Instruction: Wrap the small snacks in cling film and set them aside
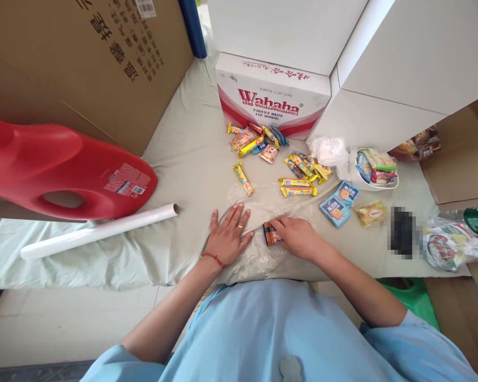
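My left hand [228, 236] lies flat with its fingers spread, pressing on a clear plastic sheet or bag [255, 262] over the pale table cloth. Between the fingers and thumb of my right hand [298, 237] is a small brown-orange snack packet [270, 233] with a dark blue edge. A single yellow snack stick [243, 179] lies just beyond my left fingertips. Two more yellow wrapped sticks [298, 187] lie beyond my right hand. Blue cracker packets [336, 210] and a yellow packet [370, 213] rest to its right.
Mixed snacks [249, 140] lie against a Wahaha carton [274, 98]. A white bowl of packets [376, 168] and a crumpled white bag [329, 152] stand at right. On the left are a white roll [99, 232], a red jug [63, 170] and a large cardboard box [83, 69].
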A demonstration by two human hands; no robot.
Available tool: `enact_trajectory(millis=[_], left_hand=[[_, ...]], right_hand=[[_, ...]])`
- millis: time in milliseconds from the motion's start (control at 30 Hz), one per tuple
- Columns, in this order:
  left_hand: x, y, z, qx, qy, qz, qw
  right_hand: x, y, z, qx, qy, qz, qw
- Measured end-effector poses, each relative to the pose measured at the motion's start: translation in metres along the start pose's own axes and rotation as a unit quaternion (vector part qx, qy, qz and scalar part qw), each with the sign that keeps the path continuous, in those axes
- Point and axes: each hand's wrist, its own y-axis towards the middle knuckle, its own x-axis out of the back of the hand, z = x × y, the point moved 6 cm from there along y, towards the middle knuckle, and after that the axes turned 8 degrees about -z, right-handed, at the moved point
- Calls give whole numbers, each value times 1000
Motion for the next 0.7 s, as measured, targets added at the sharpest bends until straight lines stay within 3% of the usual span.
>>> enact_trajectory(millis=[200, 367, 700], left_hand=[[-1, -1, 0, -5, -6, -5, 1000], [-1, -1, 1, -5, 0, -5, 1000], [-3, -1, 3, -1, 0, 0, 1000]], right_hand=[[20, 12, 1, -9, -5, -33, 999], [10, 26, 9, -1, -28, -18, 999], [7, 25, 6, -13, -25, -14, 999]])
